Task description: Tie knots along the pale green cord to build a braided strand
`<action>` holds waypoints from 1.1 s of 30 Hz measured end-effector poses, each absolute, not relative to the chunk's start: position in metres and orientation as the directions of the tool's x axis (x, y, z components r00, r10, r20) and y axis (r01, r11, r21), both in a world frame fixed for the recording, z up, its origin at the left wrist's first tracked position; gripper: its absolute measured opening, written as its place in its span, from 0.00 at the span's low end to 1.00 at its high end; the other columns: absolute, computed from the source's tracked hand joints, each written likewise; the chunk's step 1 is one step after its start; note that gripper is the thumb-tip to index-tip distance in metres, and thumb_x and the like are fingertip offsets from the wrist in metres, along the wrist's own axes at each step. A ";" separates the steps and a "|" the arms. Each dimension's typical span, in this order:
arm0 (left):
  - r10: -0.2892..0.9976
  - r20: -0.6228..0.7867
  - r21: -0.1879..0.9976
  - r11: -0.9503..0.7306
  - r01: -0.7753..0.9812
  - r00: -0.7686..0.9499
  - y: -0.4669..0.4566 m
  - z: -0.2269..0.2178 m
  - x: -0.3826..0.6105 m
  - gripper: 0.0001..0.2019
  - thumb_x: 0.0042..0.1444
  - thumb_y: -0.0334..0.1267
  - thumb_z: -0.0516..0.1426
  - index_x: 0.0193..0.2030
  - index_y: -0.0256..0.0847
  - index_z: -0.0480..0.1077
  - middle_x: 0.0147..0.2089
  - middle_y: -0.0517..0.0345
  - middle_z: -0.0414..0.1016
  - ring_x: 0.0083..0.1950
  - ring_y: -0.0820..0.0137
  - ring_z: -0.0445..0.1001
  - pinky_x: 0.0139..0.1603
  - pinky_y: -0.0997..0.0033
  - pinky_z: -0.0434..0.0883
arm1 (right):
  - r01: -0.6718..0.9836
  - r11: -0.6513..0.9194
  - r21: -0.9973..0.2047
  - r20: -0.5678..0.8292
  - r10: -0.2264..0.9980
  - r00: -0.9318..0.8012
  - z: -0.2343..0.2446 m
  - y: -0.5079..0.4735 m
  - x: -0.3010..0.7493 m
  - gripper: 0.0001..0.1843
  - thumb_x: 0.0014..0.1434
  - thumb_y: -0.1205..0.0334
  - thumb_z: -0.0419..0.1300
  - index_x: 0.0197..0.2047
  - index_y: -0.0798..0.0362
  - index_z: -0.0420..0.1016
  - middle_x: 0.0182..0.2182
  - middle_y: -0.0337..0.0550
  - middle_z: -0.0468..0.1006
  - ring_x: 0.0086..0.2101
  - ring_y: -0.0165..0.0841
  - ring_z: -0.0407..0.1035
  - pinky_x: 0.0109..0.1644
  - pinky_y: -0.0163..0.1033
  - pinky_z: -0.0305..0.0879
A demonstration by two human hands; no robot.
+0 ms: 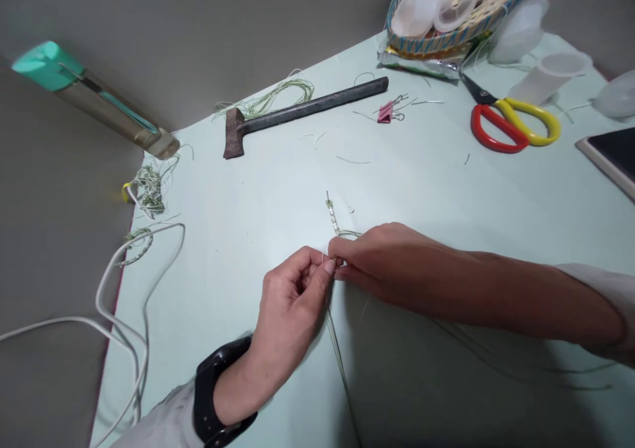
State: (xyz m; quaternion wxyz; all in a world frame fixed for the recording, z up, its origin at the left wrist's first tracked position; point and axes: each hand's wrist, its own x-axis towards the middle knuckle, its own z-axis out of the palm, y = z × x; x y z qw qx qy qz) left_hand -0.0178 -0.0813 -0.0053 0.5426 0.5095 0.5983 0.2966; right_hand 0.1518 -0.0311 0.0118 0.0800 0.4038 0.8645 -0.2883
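Observation:
Both my hands meet over the middle of the pale table. Between thumb and fingers, my left hand point(300, 296) pinches a braided cord point(332, 214) of thin green and white strands. My right hand point(381, 256) is closed against the left fingertips and pinches the same work. The braid's finished-looking end sticks out beyond my fingers, with a short dark tip. Loose green strands point(339, 355) hang toward me from below the left hand, and others trail right under my right forearm. The exact crossing of strands is hidden by my fingertips.
Behind lie a hammer point(307, 108), a coil of green cord point(282, 97) and a pink binder clip point(385, 112). To the right are scissors point(513, 124), plastic cups point(550, 77), a woven basket point(397, 24) and a dark-screened device point(612, 157). A bottle point(109, 110) and white cable point(102, 289) are left.

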 end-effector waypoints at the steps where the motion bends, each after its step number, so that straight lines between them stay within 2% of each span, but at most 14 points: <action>1: 0.929 -0.355 0.906 0.313 0.286 0.107 -0.082 -0.005 -0.018 0.16 0.62 0.48 0.59 0.28 0.40 0.67 0.21 0.68 0.55 0.23 0.76 0.50 0.22 0.73 0.51 | 0.744 0.504 -0.438 -0.369 0.654 -0.660 0.012 -0.030 0.153 0.06 0.63 0.71 0.56 0.37 0.49 0.65 0.20 0.30 0.62 0.21 0.26 0.54 0.25 0.34 0.48; 10: 0.897 -0.428 0.891 0.397 0.222 0.114 -0.079 -0.004 -0.018 0.16 0.62 0.49 0.60 0.31 0.41 0.64 0.22 0.70 0.54 0.23 0.78 0.49 0.21 0.76 0.50 | 0.745 0.464 -0.479 -0.297 0.713 -0.635 0.018 -0.033 0.153 0.11 0.58 0.76 0.57 0.28 0.53 0.64 0.22 0.34 0.66 0.23 0.25 0.52 0.29 0.36 0.45; 14: 0.890 -0.442 0.884 0.410 0.225 0.115 -0.079 -0.003 -0.018 0.16 0.62 0.49 0.60 0.30 0.41 0.64 0.21 0.70 0.54 0.23 0.78 0.50 0.21 0.77 0.50 | 0.727 0.456 -0.513 -0.149 0.787 -0.599 0.005 -0.040 0.154 0.11 0.61 0.74 0.54 0.29 0.53 0.71 0.29 0.40 0.72 0.33 0.30 0.60 0.32 0.36 0.46; 17: 0.895 -0.432 0.883 0.394 0.255 0.112 -0.079 -0.002 -0.018 0.16 0.62 0.49 0.60 0.30 0.41 0.65 0.21 0.70 0.55 0.23 0.78 0.51 0.21 0.77 0.50 | 0.692 0.432 -0.578 -0.013 0.843 -0.537 -0.006 -0.044 0.156 0.13 0.62 0.72 0.55 0.31 0.52 0.78 0.33 0.42 0.71 0.38 0.33 0.60 0.33 0.37 0.45; 24: 0.886 -0.449 0.876 0.411 0.252 0.118 -0.078 -0.002 -0.017 0.14 0.62 0.47 0.60 0.31 0.40 0.67 0.19 0.69 0.60 0.21 0.78 0.54 0.20 0.77 0.53 | 0.595 0.395 -0.700 0.098 0.878 -0.469 -0.018 -0.047 0.155 0.15 0.60 0.74 0.56 0.29 0.54 0.81 0.28 0.39 0.62 0.33 0.29 0.57 0.33 0.37 0.47; 33: 0.880 -0.455 0.873 0.410 0.264 0.140 -0.078 0.001 -0.018 0.14 0.62 0.46 0.61 0.30 0.39 0.69 0.17 0.69 0.62 0.20 0.79 0.54 0.20 0.77 0.53 | 0.486 0.361 -0.796 0.138 0.889 -0.436 -0.021 -0.051 0.156 0.13 0.59 0.76 0.55 0.34 0.55 0.80 0.31 0.37 0.67 0.29 0.24 0.58 0.32 0.33 0.53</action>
